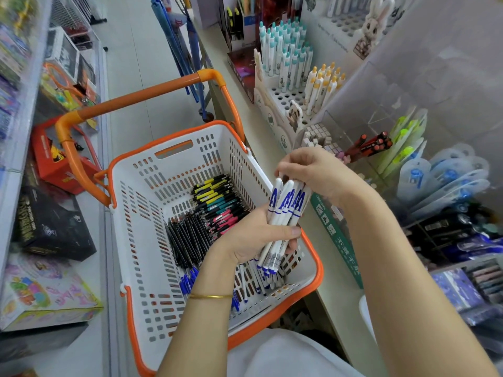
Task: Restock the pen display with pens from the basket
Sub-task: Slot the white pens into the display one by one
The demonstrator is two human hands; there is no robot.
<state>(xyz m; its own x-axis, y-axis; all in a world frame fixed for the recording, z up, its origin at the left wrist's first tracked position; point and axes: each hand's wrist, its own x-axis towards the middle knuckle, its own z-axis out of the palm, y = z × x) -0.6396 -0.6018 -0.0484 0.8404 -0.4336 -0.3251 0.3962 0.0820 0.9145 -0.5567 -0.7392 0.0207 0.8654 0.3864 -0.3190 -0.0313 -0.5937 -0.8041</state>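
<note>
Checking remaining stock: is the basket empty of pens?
No, many loose pens lie on the floor of the basket.

Curled left hand [255, 235] grips; right hand [313, 170] apparently pinches just above.

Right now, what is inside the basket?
Black pens, yellow, teal and pink pens, and blue-capped white pens lie in the basket. The left hand and forearm hide some.

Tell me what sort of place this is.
Likely a stationery shop aisle: pen displays line the shelf, boxed toys sit opposite, and a basket holds loose pens.
</note>
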